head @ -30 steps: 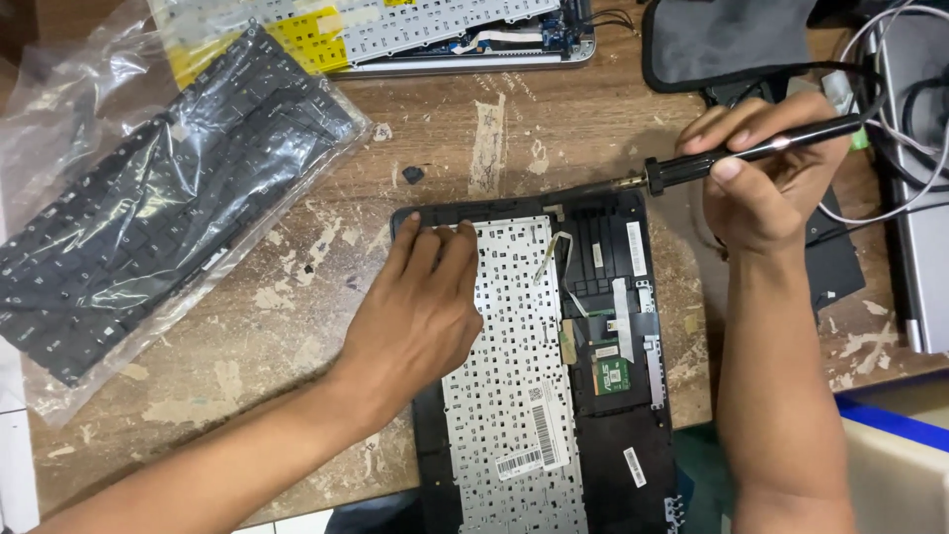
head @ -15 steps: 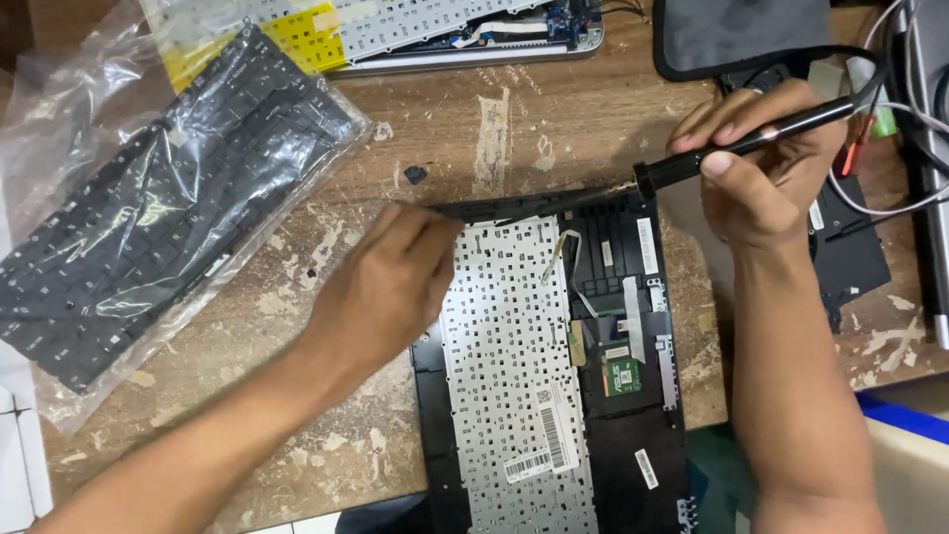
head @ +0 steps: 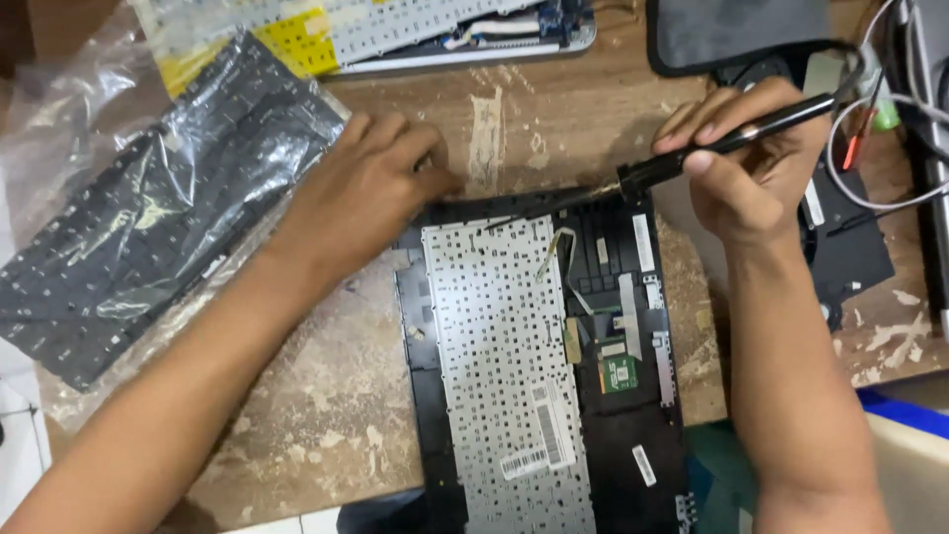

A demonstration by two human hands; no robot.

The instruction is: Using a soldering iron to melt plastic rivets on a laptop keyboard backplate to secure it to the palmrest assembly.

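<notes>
Left hand (head: pixel 371 193) presses flat on the laptop shell's (head: pixel 633 465) top corner; right hand (head: pixel 756 163) pinches the soldering iron (head: pixel 727 143) (tip at that edge). Mid-step, likely melting keyboard rivets; steadiness needed.

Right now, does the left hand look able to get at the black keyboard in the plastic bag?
Probably yes. The left hand rests at the top corner of the laptop case, and the bagged keyboard lies just beside it on the wooden table. Nothing stands between them; only the clear plastic covers the keys.
</notes>
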